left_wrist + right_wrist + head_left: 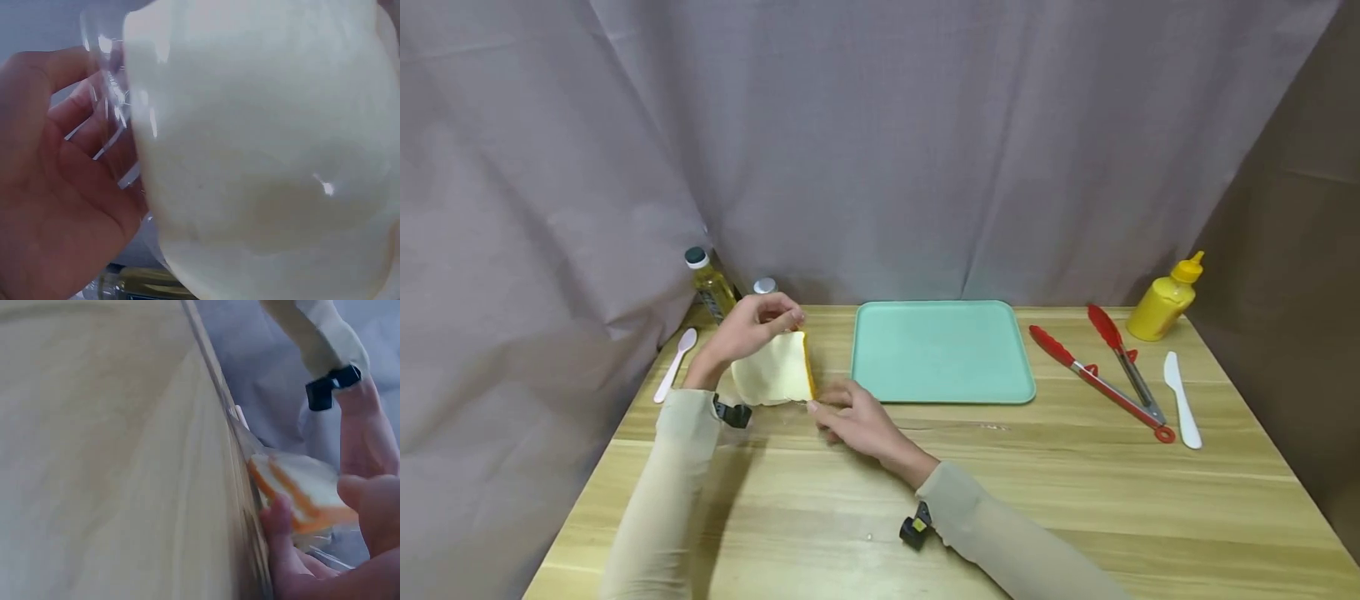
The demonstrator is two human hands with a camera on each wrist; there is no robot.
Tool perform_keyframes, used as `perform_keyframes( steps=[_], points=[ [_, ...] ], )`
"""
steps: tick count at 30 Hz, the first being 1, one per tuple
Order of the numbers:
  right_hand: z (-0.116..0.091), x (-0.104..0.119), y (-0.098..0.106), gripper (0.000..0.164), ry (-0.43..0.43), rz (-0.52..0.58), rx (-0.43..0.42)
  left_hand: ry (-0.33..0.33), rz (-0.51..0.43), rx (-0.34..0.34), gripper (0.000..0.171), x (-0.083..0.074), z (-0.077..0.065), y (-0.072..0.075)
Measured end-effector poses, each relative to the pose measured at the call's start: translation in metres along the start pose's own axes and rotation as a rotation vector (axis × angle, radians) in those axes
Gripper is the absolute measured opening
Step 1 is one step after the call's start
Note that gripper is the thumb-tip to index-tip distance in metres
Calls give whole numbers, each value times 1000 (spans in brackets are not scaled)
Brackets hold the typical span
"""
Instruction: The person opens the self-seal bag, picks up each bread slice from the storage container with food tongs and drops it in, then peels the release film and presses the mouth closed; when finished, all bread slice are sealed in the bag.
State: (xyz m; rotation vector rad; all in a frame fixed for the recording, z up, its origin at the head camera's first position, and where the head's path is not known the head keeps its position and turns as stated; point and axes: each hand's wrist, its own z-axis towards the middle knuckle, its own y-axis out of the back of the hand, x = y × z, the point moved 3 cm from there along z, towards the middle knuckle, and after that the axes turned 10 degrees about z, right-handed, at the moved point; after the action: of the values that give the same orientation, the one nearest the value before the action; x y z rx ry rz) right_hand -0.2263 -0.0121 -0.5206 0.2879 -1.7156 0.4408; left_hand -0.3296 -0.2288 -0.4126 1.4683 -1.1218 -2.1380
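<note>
White sliced bread (772,371) with an orange-brown crust is tilted up at the left of the table, inside a clear plastic bag (112,87). At its upper edge, my left hand (751,325) holds the bag, fingers curled behind the film in the left wrist view. My right hand (857,419) grips the bag at the bread's lower right corner. In the right wrist view, the right hand's thumb and fingers lie on either side of the crust corner, and more than one slice (306,487) shows. The bread's back side is hidden.
A green tray (943,352) lies right of the bread. Beyond it are red-handled tongs (1112,383), a white knife (1182,400) and a yellow squeeze bottle (1161,304). An oil bottle (711,287), a silver-capped container (765,286) and a pale spoon (675,365) stand or lie at left.
</note>
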Motion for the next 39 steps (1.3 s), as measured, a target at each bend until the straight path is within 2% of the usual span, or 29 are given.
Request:
perform_keyframes(
  steps=[4,8,14,18,23,27,31,35,39],
  points=[
    [6,-1,3,61,37,119,-51,50,-95,-65,29,2,-3,-1],
    [8,-3,12,45,74,132,-88,72,-146,-143,27,-1,3,-5],
    [4,1,28,47,141,132,-177,66,-248,-202,29,-24,13,-12],
    [-3,14,41,43,241,44,-268,84,-347,-259,30,-41,17,-15],
    [-23,53,69,34,410,-54,-353,96,-481,-327,33,-63,18,-14],
    [-46,102,99,32,552,-91,-383,13,-586,-309,34,-90,17,-12],
    [-71,145,126,34,634,-123,-417,-65,-746,-305,28,-119,13,-15],
    [-89,167,148,28,671,-114,-444,-81,-883,-349,23,-141,15,-26],
    [-99,172,166,25,690,-39,-475,-95,-913,-393,22,-153,24,-43]
  ],
)
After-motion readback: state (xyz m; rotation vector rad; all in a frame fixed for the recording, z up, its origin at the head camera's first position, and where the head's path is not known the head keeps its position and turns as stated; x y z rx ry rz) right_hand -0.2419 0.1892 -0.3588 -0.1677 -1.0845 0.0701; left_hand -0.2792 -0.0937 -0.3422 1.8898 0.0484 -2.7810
